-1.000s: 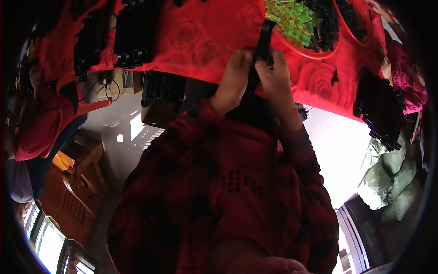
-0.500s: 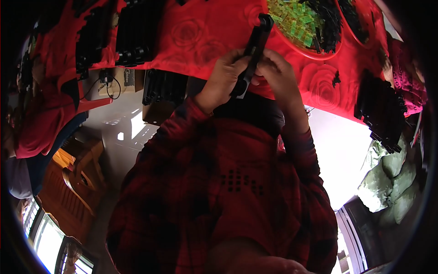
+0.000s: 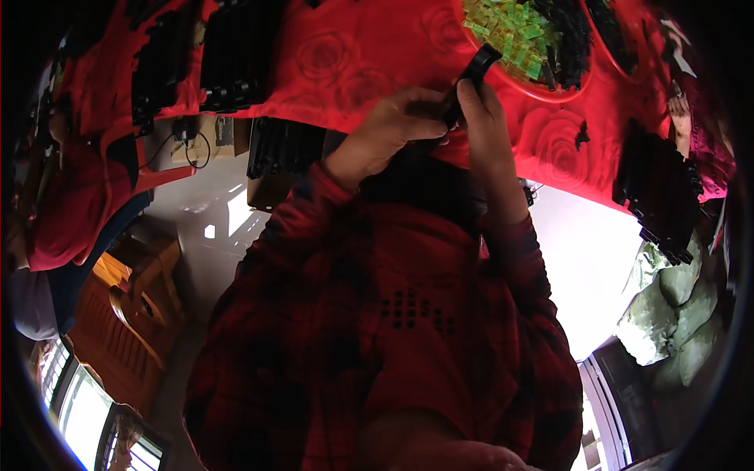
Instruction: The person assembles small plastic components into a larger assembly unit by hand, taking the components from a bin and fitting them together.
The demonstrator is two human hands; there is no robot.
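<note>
Closest in is the wearer's dark red plaid shirt [image 3: 298, 337], its sleeves running forward to the two bare hands. They are close together in front of the body, both closed on one long black plastic part [image 3: 479, 63]. The left hand [image 3: 393, 132] grips near its lower end, though the fingers hide much of that stretch; the right hand [image 3: 485, 114] pinches it higher up, thumb and fingers against its side. The part slants up and to the right, its curved tip sticking out clear; two holding points probably steady it and leave that end free.

Below the table's near edge, left of the hands, a box [image 3: 271, 198] carries more black parts [image 3: 287, 145], perhaps to spare room on top.

The table [image 3: 353, 55] wears a red rose-patterned cloth. Just beyond the part's tip, a red bowl [image 3: 550, 97] holds yellow-green pieces [image 3: 514, 35] beside black pieces [image 3: 573, 51], seemingly put there for easy reach. A second bowl [image 3: 614, 67] stands right beside it.

Farther off, black stacks [image 3: 236, 59] lie side by side at left, likely lined up to save space; another pile [image 3: 658, 188] sits by the right edge, near a co-worker's hand [image 3: 680, 118].
</note>
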